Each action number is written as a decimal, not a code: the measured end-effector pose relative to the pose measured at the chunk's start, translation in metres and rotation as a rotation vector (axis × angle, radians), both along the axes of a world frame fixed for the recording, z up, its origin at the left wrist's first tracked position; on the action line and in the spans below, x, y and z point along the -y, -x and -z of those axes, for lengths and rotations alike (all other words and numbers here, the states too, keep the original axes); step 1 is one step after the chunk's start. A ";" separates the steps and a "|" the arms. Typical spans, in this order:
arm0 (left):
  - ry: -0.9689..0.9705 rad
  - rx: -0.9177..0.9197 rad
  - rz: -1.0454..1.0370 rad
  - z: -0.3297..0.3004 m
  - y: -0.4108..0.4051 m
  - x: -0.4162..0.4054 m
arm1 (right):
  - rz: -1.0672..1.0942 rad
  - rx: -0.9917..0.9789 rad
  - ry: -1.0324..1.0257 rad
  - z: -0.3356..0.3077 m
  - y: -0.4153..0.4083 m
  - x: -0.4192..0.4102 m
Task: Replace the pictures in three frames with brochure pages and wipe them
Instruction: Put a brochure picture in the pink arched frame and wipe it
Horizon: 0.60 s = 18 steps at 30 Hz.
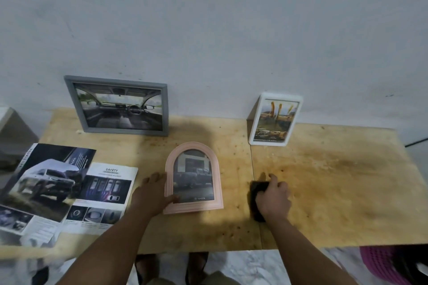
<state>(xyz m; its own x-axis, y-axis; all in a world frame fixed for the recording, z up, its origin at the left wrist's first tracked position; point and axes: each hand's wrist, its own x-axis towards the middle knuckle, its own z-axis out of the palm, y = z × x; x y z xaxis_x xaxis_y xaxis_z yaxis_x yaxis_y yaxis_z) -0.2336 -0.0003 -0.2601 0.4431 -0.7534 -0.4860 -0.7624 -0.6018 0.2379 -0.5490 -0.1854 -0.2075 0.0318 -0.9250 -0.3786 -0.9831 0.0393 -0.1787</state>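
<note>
A pink arched frame [215, 169] lies flat in the middle of the plywood table [335, 180], with a truck brochure page inside it. My left hand [152, 194] grips its left edge, thumb over the lower front. To the right of the frame, my right hand [274, 196] curls over a dark cloth [256, 190] that rests on the table. A grey frame [69, 97] with a car-interior page leans on the wall at the back left. A white frame [256, 122] with a yellow-truck page leans at the back right.
Loose brochure pages [53, 183] lie spread over the table's left end. A box-like object [14, 132] stands at the far left. Below the front right edge is a purple basket [379, 264]. My feet show under the front edge.
</note>
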 end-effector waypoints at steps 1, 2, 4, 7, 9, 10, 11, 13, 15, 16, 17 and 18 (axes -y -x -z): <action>0.036 0.014 -0.039 -0.002 0.000 0.003 | -0.040 0.078 0.029 -0.002 -0.011 0.000; 0.055 0.011 -0.072 -0.004 -0.001 0.007 | -0.081 0.184 0.015 -0.003 -0.024 0.001; 0.063 -0.060 -0.160 -0.007 0.000 0.014 | -0.124 0.384 -0.141 -0.003 -0.053 -0.001; 0.088 -0.195 -0.275 -0.007 0.006 0.021 | -0.091 0.497 -0.431 0.003 -0.089 -0.010; 0.099 -0.249 -0.339 -0.005 0.013 0.023 | -0.047 0.513 -0.488 0.013 -0.102 -0.017; 0.102 -0.260 -0.374 -0.004 0.015 0.024 | -0.026 0.520 -0.489 0.018 -0.105 -0.019; 0.107 -0.270 -0.412 -0.004 0.017 0.024 | -0.004 0.528 -0.490 0.022 -0.106 -0.021; 0.140 -0.309 -0.491 -0.006 0.020 0.026 | 0.036 0.547 -0.515 0.027 -0.106 -0.021; 0.229 -0.372 -0.586 -0.010 0.022 0.030 | 0.041 0.566 -0.537 0.029 -0.105 -0.018; 0.266 -0.395 -0.621 -0.013 0.023 0.033 | 0.038 0.573 -0.535 0.029 -0.104 -0.015; 0.285 -0.415 -0.629 -0.015 0.023 0.038 | 0.034 0.582 -0.523 0.028 -0.104 -0.012; 0.289 -0.442 -0.621 -0.019 0.023 0.044 | 0.032 0.596 -0.504 0.025 -0.105 -0.007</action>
